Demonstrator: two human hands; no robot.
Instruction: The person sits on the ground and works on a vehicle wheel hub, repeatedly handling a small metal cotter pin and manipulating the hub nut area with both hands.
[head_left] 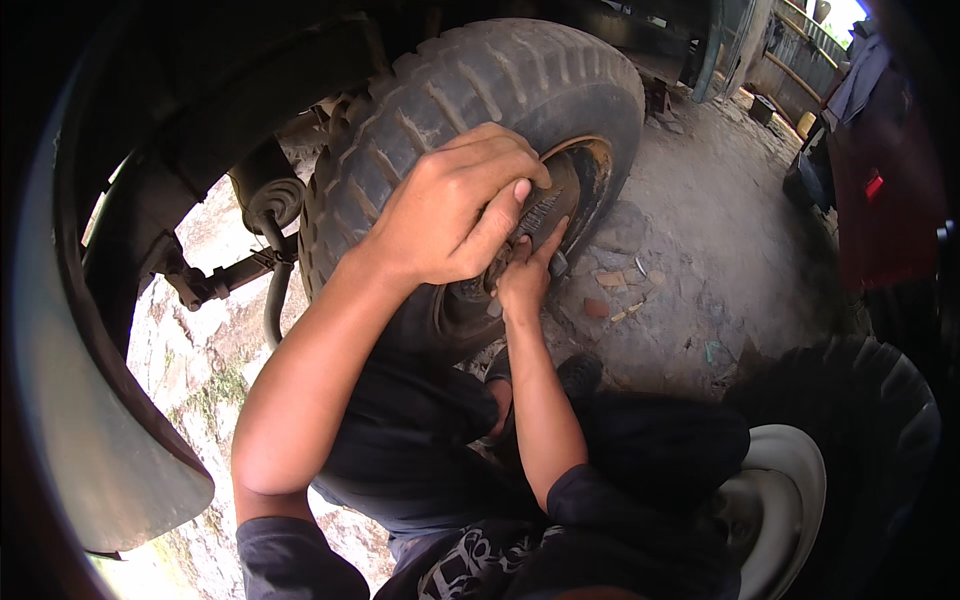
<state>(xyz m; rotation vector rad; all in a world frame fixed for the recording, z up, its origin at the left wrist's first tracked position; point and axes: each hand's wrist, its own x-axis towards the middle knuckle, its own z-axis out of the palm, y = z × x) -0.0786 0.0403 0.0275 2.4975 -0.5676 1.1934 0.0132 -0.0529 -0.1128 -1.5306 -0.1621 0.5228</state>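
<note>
A large tyre (480, 80) with deep tread blocks stands upright in front of me, its rusty rim (598, 160) facing right. Inside the rim opening, a coil spring (543, 214) shows beside dark, greasy metal parts. My left hand (455, 205) is closed over the tyre's side, with fingers curled and thumb pressed toward the index finger; whatever it grips is hidden. Lower, my right hand (523, 280) reaches into the opening, its index finger stretched along the metal near the spring and its thumb apart. The other right fingers are partly hidden.
A curved fender (110, 420) arches on the left, near a hanging hose (275, 300) and metal bracket. Broken bits (596, 307) lie on the dusty floor. Another tyre with a pale rim (800, 490) is at lower right, below a dark red panel (890, 200).
</note>
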